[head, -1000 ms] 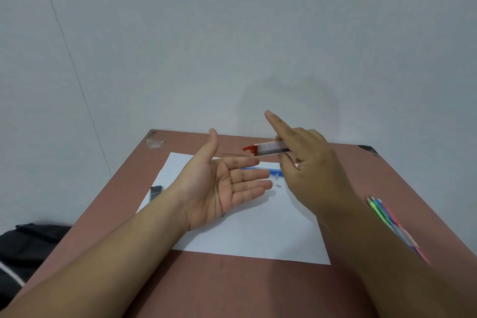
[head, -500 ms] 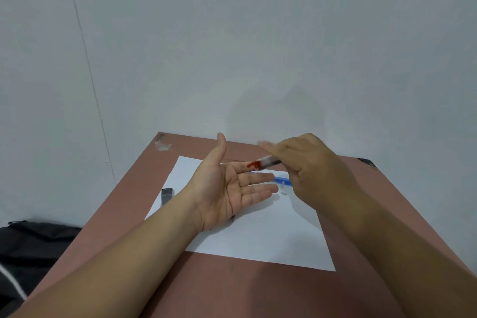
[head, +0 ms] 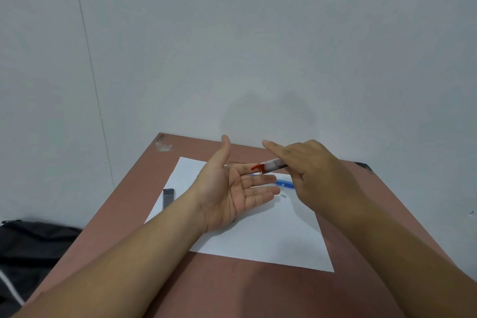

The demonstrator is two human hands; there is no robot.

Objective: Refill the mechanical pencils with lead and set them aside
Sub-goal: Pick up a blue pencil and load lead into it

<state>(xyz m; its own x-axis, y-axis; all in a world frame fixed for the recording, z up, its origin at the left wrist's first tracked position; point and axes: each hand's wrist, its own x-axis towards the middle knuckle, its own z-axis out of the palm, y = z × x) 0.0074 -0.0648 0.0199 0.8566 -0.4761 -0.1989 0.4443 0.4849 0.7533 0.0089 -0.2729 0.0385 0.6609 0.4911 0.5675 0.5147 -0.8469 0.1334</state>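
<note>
**Lead case tipped over my open palm**

Pinched in my right hand (head: 317, 175) is a small clear plastic lead case with a red cap (head: 269, 166), its red end pointing left and hanging just above the fingertips of my left hand (head: 232, 193). My right forefinger sticks out straight over the case while the other fingers curl round its body. My left hand is spread flat, palm up, thumb raised, gripping nothing; whether any lead lies on it I cannot tell.

Both forearms reach in from the near edge of the reddish-brown table (head: 258, 292). Under my hands lies a white sheet of paper (head: 271, 242), set about the middle of the table. On the paper, just beyond my left fingers, lies a blue mechanical pencil (head: 284, 183), partly hidden by both hands, and beside it a tiny white piece (head: 283, 195) that is too small to identify. Near the paper's left edge rests a small dark rectangular case (head: 168, 197). Off the table's left edge sits a black bag (head: 33, 248).
</note>
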